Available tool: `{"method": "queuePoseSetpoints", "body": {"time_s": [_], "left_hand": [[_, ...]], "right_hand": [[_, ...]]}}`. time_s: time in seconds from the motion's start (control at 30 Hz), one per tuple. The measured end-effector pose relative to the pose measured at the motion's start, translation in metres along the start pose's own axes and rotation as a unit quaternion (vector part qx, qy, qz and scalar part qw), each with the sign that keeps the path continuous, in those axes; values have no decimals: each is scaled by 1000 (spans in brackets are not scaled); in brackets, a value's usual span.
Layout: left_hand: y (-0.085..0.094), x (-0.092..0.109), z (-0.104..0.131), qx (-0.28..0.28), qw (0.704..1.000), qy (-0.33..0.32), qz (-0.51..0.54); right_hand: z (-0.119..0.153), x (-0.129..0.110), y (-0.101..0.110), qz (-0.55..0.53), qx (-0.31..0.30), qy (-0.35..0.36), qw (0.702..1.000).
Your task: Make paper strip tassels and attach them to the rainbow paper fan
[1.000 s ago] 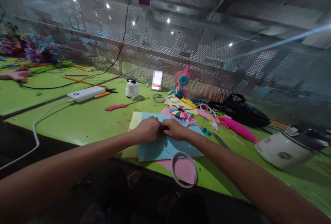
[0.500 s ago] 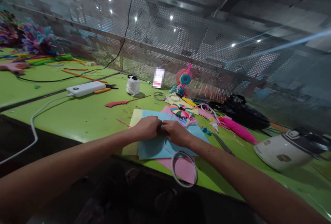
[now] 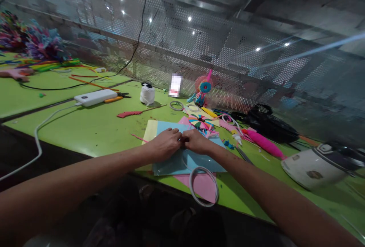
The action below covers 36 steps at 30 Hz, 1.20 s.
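Note:
Both my hands meet over a light blue sheet of paper (image 3: 168, 168), fingers curled inward and touching at the tips. My left hand (image 3: 167, 144) is closed in a pinch; what its fingertips hold is hidden. Beside it, my right hand (image 3: 196, 141) is closed too, on a strip of tape that runs up from below. That strip comes off a thin white tape roll (image 3: 191, 192), which hangs at the table's front edge before a pink sheet (image 3: 203, 188). Pale yellow paper (image 3: 148, 131) shows under the blue one. Just beyond my hands lies a multicoloured paper disc (image 3: 199, 121).
On the green table (image 3: 99, 133) are a white power bank (image 3: 95, 98), orange-handled pliers (image 3: 114, 99), a string spool (image 3: 147, 94) and a red paper piece (image 3: 129, 114). To the right are a pink roll (image 3: 264, 143), a black bag (image 3: 270, 127) and a white pot-like appliance (image 3: 310, 169).
My hands have shifted slightly to the right and the left one has rolled a little, fingers still together. The tape roll hangs in nearly the same place.

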<state>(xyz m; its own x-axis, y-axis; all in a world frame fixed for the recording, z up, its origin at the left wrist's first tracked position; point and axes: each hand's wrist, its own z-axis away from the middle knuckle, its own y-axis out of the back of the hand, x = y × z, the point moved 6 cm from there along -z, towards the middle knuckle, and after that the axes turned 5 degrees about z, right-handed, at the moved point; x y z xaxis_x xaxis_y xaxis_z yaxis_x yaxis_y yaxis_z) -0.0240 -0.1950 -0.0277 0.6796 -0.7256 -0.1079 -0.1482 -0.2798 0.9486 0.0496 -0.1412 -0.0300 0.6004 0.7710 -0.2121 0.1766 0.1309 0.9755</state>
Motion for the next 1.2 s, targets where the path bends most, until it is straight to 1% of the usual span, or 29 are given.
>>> {"method": "queuePoseSetpoints", "body": {"time_s": [0.17,0.3,0.37,0.43,0.53,0.6,0.67,0.77,0.87,1.0,1.1,1.2], "left_hand": [[1,1,0,-2,1000,1,-1],[2,3,1,7,1000,-14,7],[3,2,1,3,1000,-12,18],[5,-4,1,-23,998,21,56],[2,-23,1,-78,979,129,136],[0,-34,0,-94,966,184,157],[-4,-40,-2,-102,960,206,158],[-12,-45,-5,-121,951,227,170],[-14,-44,-7,-143,943,243,175],[-6,-36,-9,-164,939,255,161],[0,-29,-10,-173,941,254,141],[1,-25,-10,-167,949,240,121]], "right_hand": [[-1,-2,2,-15,-22,20,999],[-4,-3,2,-29,-46,21,998],[-5,-3,1,-32,-58,17,998],[-5,-4,1,-30,-67,10,997],[-5,-6,2,-23,-67,-2,997],[-4,-6,2,-20,-62,-7,998],[-3,-6,2,-18,-55,-10,998],[-2,-6,1,-19,-48,-10,999],[0,-4,-1,-21,-35,-2,999],[4,-2,-3,-13,0,9,1000],[7,-3,-4,-3,20,15,1000],[10,-6,-4,7,33,14,999]]}}
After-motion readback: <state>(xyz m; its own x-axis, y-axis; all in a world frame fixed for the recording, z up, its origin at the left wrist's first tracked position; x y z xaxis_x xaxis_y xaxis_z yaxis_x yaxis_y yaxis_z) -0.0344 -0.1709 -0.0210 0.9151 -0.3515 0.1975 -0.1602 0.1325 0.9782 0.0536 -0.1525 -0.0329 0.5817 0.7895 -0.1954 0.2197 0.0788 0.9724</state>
